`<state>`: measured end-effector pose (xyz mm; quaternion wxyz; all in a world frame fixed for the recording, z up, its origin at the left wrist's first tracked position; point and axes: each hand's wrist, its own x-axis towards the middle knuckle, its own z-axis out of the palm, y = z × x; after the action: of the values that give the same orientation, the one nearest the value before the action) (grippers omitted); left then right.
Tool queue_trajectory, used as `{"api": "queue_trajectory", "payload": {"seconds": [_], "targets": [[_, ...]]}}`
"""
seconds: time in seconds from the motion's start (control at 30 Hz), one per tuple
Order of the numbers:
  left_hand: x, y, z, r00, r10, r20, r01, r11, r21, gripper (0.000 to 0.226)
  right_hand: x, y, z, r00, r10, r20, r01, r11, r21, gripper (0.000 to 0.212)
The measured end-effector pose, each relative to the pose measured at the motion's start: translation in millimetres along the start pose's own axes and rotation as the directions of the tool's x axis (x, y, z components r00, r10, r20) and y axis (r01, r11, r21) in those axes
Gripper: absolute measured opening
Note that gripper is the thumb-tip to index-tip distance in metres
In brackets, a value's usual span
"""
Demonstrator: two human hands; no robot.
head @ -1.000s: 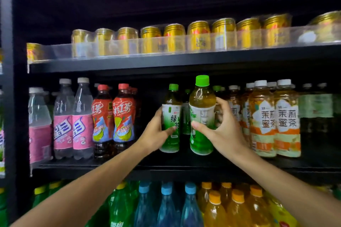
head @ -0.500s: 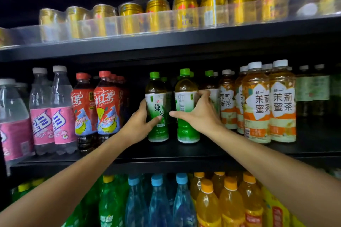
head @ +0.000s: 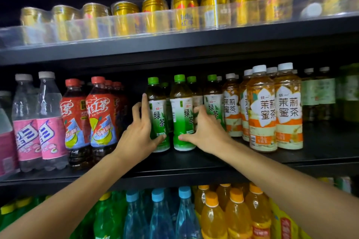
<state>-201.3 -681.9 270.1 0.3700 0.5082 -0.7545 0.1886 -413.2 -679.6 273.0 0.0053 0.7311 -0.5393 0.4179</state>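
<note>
My left hand [head: 138,134] is wrapped loosely on the left green tea bottle [head: 159,116]. The thumb lies across the low front of the label and the index finger runs straight up its left side. I cannot tell whether my other fingers reach round the back. My right hand [head: 206,132] has a fuller hold on the right green tea bottle [head: 182,120], with the thumb low on the front and the fingers curled round its right flank.

Both bottles stand upright, almost touching, near the front edge of the middle shelf [head: 174,170], about midway along it. They sit between the red ice tea bottles [head: 101,116] and the jasmine tea bottles [head: 262,114].

They look full, so I expect real weight in each hand. The thin plastic walls should give a little if I squeeze. The glossy label sleeve is probably slick, so a low pinch like my left thumb's could let the bottle tip or slide. I judge the best hold is around the middle of the label, where the body is straight, with the palm in contact. The shoulder narrows and the cap offers too little to grip. The neighbours are packed close, so any tilt could knock one over.
</note>
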Motion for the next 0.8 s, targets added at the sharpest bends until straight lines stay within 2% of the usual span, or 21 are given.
{"api": "queue_trajectory", "payload": {"seconds": [0.13,0.2,0.27,0.37,0.47,0.8], "targets": [[6,-5,5,1.0,-0.011,0.005,0.011,1.0,-0.016,0.125,3,-12,9,0.995,-0.08,-0.06,0.065,0.973,-0.219,0.102],[6,-8,5,0.999,0.01,-0.044,-0.009,1.0,0.011,0.126,3,-11,2,0.966,-0.212,-0.147,0.159,0.939,-0.305,0.091],[5,-8,1,0.988,0.099,-0.116,-0.089,0.992,0.091,0.127,1,-5,-8,0.904,-0.383,-0.189,0.303,0.887,-0.348,0.086],[5,-10,-6,0.96,0.254,-0.117,-0.233,0.958,0.166,0.13,4,5,-13,0.855,-0.519,-0.014,0.46,0.77,-0.443,0.114],[6,-11,-5,0.966,0.254,-0.041,-0.244,0.956,0.164,0.13,10,3,-3,0.84,-0.538,0.075,0.491,0.694,-0.527,0.121],[22,-17,8,0.983,0.172,0.064,-0.178,0.979,0.102,0.126,24,-8,16,0.847,-0.524,0.086,0.497,0.725,-0.477,0.12]]}}
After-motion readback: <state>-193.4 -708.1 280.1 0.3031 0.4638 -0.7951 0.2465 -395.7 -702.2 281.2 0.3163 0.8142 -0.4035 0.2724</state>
